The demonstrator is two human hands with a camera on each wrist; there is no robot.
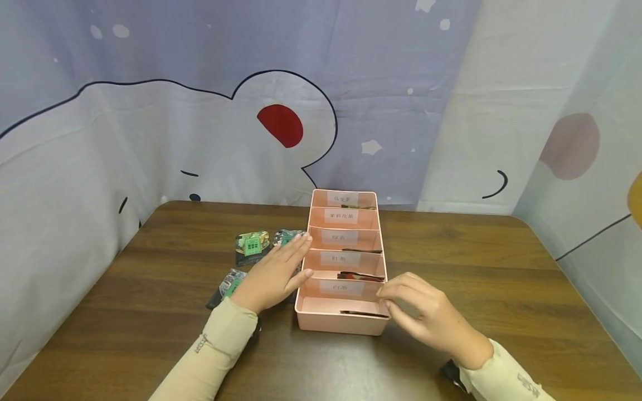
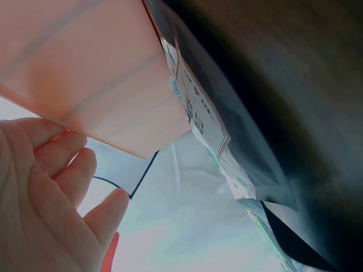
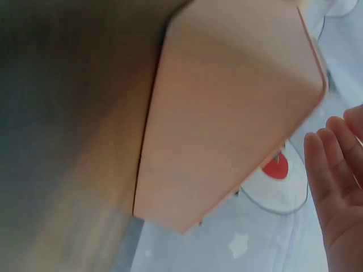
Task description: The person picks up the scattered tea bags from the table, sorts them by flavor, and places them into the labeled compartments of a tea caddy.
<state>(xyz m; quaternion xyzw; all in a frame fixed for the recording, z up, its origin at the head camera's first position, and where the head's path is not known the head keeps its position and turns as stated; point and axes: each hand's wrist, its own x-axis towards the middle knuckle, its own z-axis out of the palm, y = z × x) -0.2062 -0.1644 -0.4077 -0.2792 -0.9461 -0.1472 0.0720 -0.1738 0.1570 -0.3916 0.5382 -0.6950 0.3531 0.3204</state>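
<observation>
Pink divided tray (image 1: 337, 323) mid-tabletop (image 1: 501, 267) in head view: left hand (image 1: 275, 274) flat, fingers spread, against its side; right hand (image 1: 426, 314) loosely curled, empty. Printed tea packets (image 2: 198, 113) legible only from left wrist.

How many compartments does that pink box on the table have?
5. The pink box has five labelled compartments in a row from the near end, between the left hand and right hand, to the far end.
</observation>
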